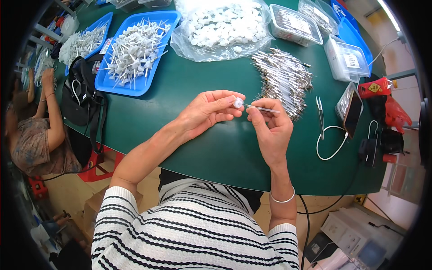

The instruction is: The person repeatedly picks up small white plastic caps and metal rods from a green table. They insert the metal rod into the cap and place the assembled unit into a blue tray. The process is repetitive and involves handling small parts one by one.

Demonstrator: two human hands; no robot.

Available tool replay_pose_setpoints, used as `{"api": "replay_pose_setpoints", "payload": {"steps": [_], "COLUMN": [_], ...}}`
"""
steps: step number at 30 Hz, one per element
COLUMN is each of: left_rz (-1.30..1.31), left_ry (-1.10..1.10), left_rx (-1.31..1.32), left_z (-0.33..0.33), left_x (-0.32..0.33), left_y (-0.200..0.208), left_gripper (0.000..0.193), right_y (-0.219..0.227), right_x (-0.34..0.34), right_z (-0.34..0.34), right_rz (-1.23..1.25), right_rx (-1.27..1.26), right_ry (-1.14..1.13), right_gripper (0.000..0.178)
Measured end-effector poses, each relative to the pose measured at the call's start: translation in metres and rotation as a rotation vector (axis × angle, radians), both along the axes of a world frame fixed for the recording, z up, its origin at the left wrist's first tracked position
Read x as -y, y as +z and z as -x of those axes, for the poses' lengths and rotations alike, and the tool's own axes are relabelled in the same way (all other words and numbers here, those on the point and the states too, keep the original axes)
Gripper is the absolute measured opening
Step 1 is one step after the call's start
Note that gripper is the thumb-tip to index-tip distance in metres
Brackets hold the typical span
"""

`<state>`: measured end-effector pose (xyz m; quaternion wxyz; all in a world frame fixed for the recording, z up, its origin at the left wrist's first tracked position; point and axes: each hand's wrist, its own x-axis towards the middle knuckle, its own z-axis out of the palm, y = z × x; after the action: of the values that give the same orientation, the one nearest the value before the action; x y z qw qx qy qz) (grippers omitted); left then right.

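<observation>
Looking down from the head view, one sees both bare hands raised over the front part of the green tabletop (211,159), close together. The left hand (209,110) pinches a small round white cap (238,103) between thumb and fingers, its face turned partly upward; the right hand (272,130) grips a thin metallic-and-clear rod (270,110) between thumb and forefinger, its tip pointing at the cap, though whether the two touch is too small to tell. The cap looks like light, fairly stiff plastic, probably a little slippery, so it would be best held by its rim with the fingertips. The rod appears slim, stiff and light, its fine end likely easy to bend; the thicker shaft seems the safer place to hold. Similar rods lie in a heap (283,83) beyond the right hand, and similar caps fill a clear bag (189,47) at the back. As for writing, a clear tub (335,67) at the right bears a white label (351,60), its print too small to read, and a red bottle (371,88) shows a yellow diamond-shaped mark; the cap and rod show no legible lettering.
</observation>
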<state>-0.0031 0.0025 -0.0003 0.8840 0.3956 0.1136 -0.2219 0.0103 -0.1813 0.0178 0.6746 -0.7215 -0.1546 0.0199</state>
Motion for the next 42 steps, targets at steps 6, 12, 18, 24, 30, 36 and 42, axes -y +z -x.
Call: {"api": "replay_pose_setpoints", "payload": {"steps": [6, 12, 18, 24, 30, 36, 42], "left_rz": [0.000, -0.003, 0.008, -0.011, -0.020, -0.017, 0.007], "left_ry": [-0.001, -0.009, -0.008, -0.016, -0.019, -0.030, -0.036], "left_rx": [-0.016, -0.013, -0.014, -0.011, -0.016, -0.030, -0.044], "left_z": [0.0000, -0.0004, -0.0005, -0.0006, 0.0000, -0.0003, -0.0002], "left_x": [0.0007, 0.0001, 0.0005, 0.0006, 0.0013, 0.0012, 0.0011], "left_y": [-0.0003, -0.0034, -0.0049, -0.0044, -0.0044, -0.0025, -0.0034], "left_gripper": [0.028, 0.028, 0.029, 0.028, 0.027, 0.027, 0.027], "right_y": [-0.0001, 0.0020, 0.0027, 0.0022, 0.0023, 0.0020, 0.0036], "right_x": [-0.0005, -0.0011, -0.0013, -0.0016, -0.0013, -0.0020, -0.0017], "right_z": [-0.0004, -0.0009, -0.0009, -0.0015, -0.0017, -0.0021, -0.0018], "right_rz": [0.033, 0.064, 0.105, 0.119, 0.131, 0.124, 0.138], "right_rx": [0.031, 0.067, 0.135, 0.179, 0.213, 0.222, 0.222], "right_ry": [-0.003, -0.003, -0.011, -0.020, -0.019, -0.011, -0.003], "right_gripper": [0.009, 0.008, 0.008, 0.008, 0.009, 0.009, 0.009]}}
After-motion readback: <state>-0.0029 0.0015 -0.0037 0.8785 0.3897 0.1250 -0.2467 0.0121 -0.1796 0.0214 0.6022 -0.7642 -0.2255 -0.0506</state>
